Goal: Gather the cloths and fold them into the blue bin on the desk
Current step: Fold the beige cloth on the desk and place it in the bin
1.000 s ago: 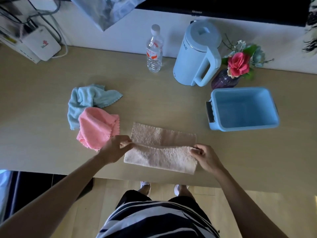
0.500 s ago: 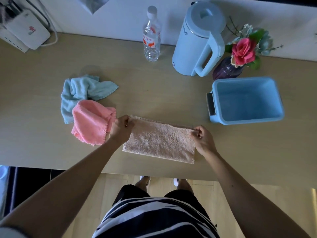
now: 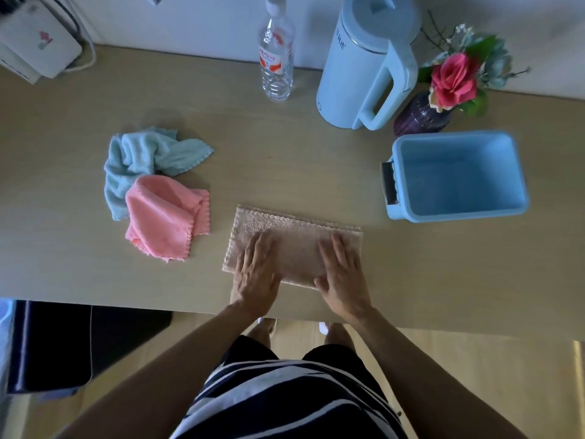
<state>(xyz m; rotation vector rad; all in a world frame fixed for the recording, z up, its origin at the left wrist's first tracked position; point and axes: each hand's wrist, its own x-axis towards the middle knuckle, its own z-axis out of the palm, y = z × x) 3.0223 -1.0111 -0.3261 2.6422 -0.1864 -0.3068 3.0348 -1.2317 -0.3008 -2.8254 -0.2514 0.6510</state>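
Head view: left hand (image 3: pixel 257 274) and right hand (image 3: pixel 343 277) both press flat, fingers spread, on the folded beige cloth (image 3: pixel 296 245); blue bin (image 3: pixel 456 210) nearby.

**A pale desk set against a white wall**

A pale wood-grain desk (image 3: pixel 285 147) is set flush against a plain white wall (image 3: pixel 196 23), which is seen along the desk's far edge. At the desk's far left corner a white box (image 3: pixel 38 42) is placed, with a grey cable (image 3: pixel 90 55) looped beside it. Below the desk's near edge a light wooden floor (image 3: pixel 490 359) is shown. Under the desk's left end a dark low shape (image 3: pixel 95 337) is seen; its kind cannot be told. The room is dimly lit.
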